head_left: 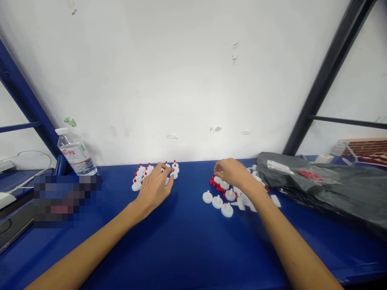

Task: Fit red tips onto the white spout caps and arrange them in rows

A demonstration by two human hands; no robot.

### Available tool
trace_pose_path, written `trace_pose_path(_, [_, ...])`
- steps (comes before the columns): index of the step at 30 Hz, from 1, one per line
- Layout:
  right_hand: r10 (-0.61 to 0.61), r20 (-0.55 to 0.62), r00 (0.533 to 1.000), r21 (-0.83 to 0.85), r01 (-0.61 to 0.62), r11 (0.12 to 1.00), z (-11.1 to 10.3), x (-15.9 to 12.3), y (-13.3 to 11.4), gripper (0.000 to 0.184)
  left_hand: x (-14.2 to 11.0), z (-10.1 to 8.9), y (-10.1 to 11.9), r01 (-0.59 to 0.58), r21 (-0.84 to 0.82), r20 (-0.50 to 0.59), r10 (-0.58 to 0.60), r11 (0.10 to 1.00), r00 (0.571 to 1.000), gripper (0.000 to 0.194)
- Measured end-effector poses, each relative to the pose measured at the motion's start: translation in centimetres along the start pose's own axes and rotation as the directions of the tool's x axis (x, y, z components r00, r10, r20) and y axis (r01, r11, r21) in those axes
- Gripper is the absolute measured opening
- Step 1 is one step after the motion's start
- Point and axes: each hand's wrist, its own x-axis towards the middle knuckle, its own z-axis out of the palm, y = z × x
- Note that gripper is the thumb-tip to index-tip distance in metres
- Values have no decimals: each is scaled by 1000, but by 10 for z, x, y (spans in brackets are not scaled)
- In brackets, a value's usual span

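My left hand (157,184) is over a cluster of white nozzle caps with red tips (136,185) on the blue table. Its thumb and forefinger are apart, close to a red-tipped cap (174,174) on the cluster's right side. My right hand (232,172) is lowered at a pile of small red tips (218,187), its fingers bent together. What its fingertips hold, if anything, is hidden. White nozzle caps without red tips stand near it, with three in a slanting row, the middle one (217,202) among them. More white pieces (240,202) lie partly behind my right forearm.
A water bottle (75,155) stands at the back left, beside a blurred patch. On the right lies a dark grey plastic bag (314,189) with red pieces on it. The white wall (193,88) rises behind the blue table (187,241). Metal posts flank both sides.
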Motion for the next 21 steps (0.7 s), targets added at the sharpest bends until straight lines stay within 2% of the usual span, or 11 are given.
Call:
trace_pose_path(3, [33,15,999,-42,-32,999,0,0,1,16,-10,0,20,-99,-220,71,117,970,991,31])
trace_pose_path(5, [41,24,999,-57,-39,998,0,-1,1,15,-19,1,33,-150,-345,145,211,927,967,38])
trace_pose_path(8, [36,28,999,-59,-35,998,0,0,1,16,-27,5,49,-173,-425,246,297,889,922,49])
trace_pose_path(10, [13,33,999,-46,-11,999,1,2,0,17,-27,9,57,-152,-416,290,289,897,912,52])
trace_pose_path(13, [-52,65,997,-18,54,998,5,4,-4,14,-23,17,67,-126,-372,306,249,920,919,55])
trace_pose_path(17, [-108,101,989,-14,110,994,14,7,-11,13,-18,25,71,-124,-391,291,250,912,923,40])
trace_pose_path(21, [-129,103,986,-36,133,990,20,5,-15,8,-19,24,72,-95,-439,267,230,894,936,29])
